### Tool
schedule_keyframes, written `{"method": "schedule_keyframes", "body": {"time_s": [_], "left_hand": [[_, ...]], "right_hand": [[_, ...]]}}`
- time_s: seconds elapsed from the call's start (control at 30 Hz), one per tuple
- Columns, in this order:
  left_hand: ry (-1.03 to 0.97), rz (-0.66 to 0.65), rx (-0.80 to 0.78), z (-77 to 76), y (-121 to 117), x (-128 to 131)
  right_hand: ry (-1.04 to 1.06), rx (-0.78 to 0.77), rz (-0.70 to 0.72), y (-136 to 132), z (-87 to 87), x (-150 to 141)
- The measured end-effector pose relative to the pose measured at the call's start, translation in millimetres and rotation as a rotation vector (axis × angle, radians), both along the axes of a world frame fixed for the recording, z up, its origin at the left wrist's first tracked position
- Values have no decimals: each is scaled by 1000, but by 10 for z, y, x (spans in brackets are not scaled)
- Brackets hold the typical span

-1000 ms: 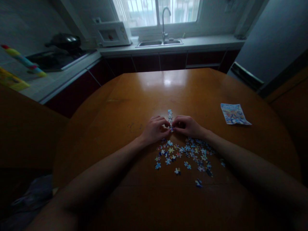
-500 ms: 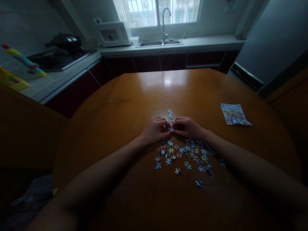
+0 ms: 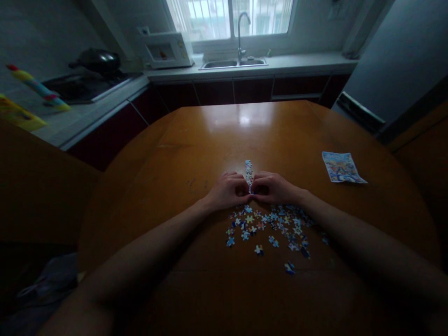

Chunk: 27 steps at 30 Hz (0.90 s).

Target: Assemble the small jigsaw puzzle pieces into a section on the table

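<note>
A narrow strip of joined jigsaw pieces runs away from me on the wooden table. At its near end my left hand pinches the strip from the left, thumb and fingers curled together. From the other side my right hand grips the same end, its fingertips almost meeting those of the left. The fingers partly hide the pieces between them. Just below both hands lies a scatter of loose jigsaw pieces, some of them under the right forearm.
A creased printed picture sheet lies on the table to the right. Beyond the table are a counter with a sink, a microwave and a black pan on the stove. A grey fridge stands at the right.
Both hands have shifted slightly towards me along the near end of the strip, and their fingertips are pressed closer together. The loose pieces look the same.
</note>
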<state>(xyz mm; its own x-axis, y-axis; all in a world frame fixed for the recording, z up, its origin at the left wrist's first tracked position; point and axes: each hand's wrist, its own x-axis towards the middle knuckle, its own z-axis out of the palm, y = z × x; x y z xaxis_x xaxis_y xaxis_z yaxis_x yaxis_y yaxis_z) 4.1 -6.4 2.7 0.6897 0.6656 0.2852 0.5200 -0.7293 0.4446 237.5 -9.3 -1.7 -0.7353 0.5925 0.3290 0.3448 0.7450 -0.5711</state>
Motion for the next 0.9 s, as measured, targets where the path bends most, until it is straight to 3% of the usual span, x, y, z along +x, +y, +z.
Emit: {"method": "schedule_keyframes", "body": {"time_s": [0.47,0.9], "left_hand": [[-64,-82,-22,4,10,2],[-144,-6,-105,-73,70,8]], "right_hand": [[37,-22,41,22,-15,34],[33,45,60,13,-9,24]]}}
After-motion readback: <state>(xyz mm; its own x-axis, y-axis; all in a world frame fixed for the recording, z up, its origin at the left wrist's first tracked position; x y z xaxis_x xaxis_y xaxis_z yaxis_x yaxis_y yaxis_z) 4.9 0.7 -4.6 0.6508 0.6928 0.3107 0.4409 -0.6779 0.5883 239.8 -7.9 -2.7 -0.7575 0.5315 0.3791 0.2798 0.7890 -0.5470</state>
